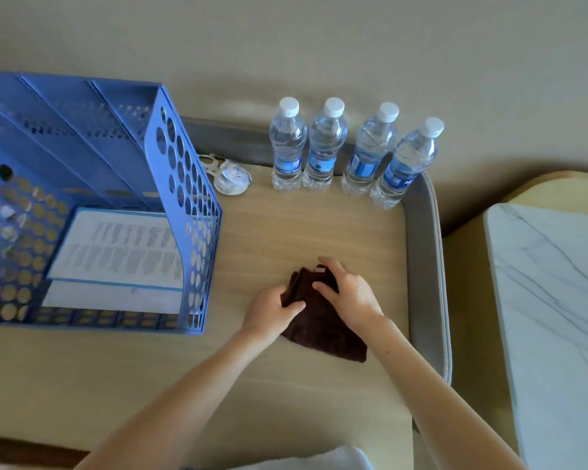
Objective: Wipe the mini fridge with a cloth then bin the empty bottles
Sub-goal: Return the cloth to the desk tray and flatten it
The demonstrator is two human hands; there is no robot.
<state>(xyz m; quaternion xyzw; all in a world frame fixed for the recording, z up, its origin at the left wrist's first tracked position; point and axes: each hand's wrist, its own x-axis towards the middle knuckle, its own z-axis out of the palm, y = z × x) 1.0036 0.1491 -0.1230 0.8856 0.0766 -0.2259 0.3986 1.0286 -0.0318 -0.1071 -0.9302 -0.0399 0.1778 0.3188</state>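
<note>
Head view, looking down: a dark brown cloth (323, 329) is being held against a wood-grain surface (286, 232) at lower centre of the frame. Its left edge is being pinched by the left hand (272, 308), thumb on top. Its bunched upper part is being gripped by the right hand (348, 295), fingers curled over it. The two hands are being held close together, both clamped on the cloth. Four clear capped bottles (326, 147) with blue labels are standing upright in a row at upper centre, well apart from the cloth, along the surface's grey rim (425, 266). A blue perforated file rack (184, 184) holding papers (116, 252) is filling the left of the frame. A marble-patterned tabletop (550, 300) is showing at the right edge.
</note>
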